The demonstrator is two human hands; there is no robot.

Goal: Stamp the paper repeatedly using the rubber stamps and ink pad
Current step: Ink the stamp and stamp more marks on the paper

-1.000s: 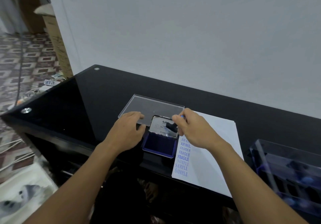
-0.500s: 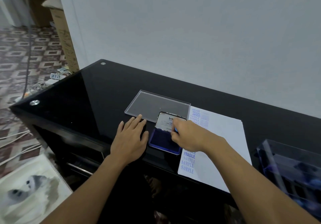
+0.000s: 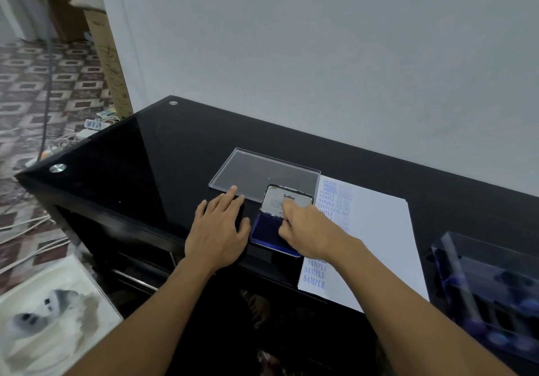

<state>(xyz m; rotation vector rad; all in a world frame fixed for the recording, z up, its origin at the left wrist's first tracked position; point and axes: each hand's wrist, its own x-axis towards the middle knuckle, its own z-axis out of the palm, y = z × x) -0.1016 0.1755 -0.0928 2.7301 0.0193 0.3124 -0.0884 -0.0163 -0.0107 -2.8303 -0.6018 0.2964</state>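
The blue ink pad point(image 3: 266, 234) lies open near the table's front edge, its metal lid point(image 3: 278, 197) tilted up behind it. My right hand point(image 3: 310, 229) reaches over the pad with its fingers curled down onto the ink surface, pinching a small rubber stamp that the fingers almost fully hide. My left hand point(image 3: 218, 229) rests flat on the black table just left of the pad, fingers straight. The white paper point(image 3: 379, 229) lies right of the pad, with columns of blue stamped words along its left edge.
A clear plastic lid point(image 3: 262, 171) lies flat behind the pad. A clear box point(image 3: 490, 288) holding several stamps stands at the right edge. The black glass table point(image 3: 145, 171) meets a white wall behind; cables and a cardboard box are on the floor at left.
My right hand came down from in front of the lid onto the ink surface with the stamp. My left hand slid back from the clear lid and flattened on the table.
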